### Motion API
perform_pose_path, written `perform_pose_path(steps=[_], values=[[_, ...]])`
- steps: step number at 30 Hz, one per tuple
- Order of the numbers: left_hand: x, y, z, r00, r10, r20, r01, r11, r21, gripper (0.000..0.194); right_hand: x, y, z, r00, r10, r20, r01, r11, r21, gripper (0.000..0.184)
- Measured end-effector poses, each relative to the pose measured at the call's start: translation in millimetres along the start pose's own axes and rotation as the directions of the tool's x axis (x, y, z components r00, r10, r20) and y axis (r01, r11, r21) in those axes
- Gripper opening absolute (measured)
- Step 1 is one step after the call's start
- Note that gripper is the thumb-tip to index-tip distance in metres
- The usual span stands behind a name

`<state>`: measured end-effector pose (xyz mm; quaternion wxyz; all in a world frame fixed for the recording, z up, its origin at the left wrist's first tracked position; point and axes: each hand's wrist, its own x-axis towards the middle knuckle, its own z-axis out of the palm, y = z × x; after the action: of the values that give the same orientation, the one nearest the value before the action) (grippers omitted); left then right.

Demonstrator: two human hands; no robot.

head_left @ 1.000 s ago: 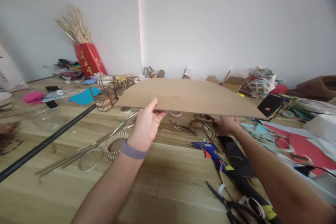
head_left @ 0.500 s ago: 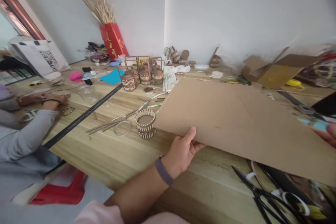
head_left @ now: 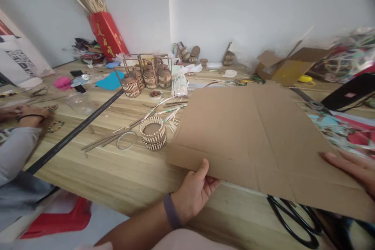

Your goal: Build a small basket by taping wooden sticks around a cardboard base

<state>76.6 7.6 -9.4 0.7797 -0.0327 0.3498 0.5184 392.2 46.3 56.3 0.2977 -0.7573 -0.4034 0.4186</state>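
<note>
A large brown cardboard sheet (head_left: 258, 136) lies almost flat over the wooden table (head_left: 123, 172). My left hand (head_left: 195, 191) pinches its near left edge, thumb on top and fingers underneath. My right hand (head_left: 353, 170) rests on the sheet's right side with fingers stretched out on top; whether it grips the edge is hidden. A purple band sits on my left wrist. A small round woven basket (head_left: 152, 133) stands just left of the sheet.
Black scissors (head_left: 293, 218) poke out under the sheet's near edge. Small lidded baskets (head_left: 146, 76), sticks and a metal ring (head_left: 126, 140) lie left of centre. A red box of dried stalks (head_left: 107, 35), an open carton (head_left: 288, 66). Another person's sleeve (head_left: 14, 152) at the left.
The cardboard sheet has come down from a raised, edge-on position to lie nearly flat over the table, closer to me. The view has swung down and left.
</note>
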Motion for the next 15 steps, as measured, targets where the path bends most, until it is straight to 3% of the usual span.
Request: perform_pose_path(steps=[3, 8, 11, 15], values=[[-7, 4, -8.6, 0.998, -0.039, -0.045, 0.041, 0.998, 0.04, 0.016, -4, -5, 18, 0.98, 0.113, -0.162, -0.098, 0.991, 0.094, 0.077], [-19, 16, -22.3, 0.975, -0.186, -0.122, 0.198, 0.976, 0.094, 0.033, -14, 2, 39, 0.991, 0.127, -0.042, -0.113, 0.964, 0.24, 0.074], [-26, 21, -29.0, 0.944, -0.298, -0.145, 0.312, 0.946, 0.087, 0.046, -19, 7, 46, 0.986, 0.126, -0.108, -0.104, 0.977, 0.188, 0.064], [-33, 24, -35.8, 0.928, -0.343, -0.149, 0.351, 0.936, 0.036, 0.047, -24, 10, 54, 0.975, 0.078, -0.209, -0.063, 0.995, 0.078, 0.054]])
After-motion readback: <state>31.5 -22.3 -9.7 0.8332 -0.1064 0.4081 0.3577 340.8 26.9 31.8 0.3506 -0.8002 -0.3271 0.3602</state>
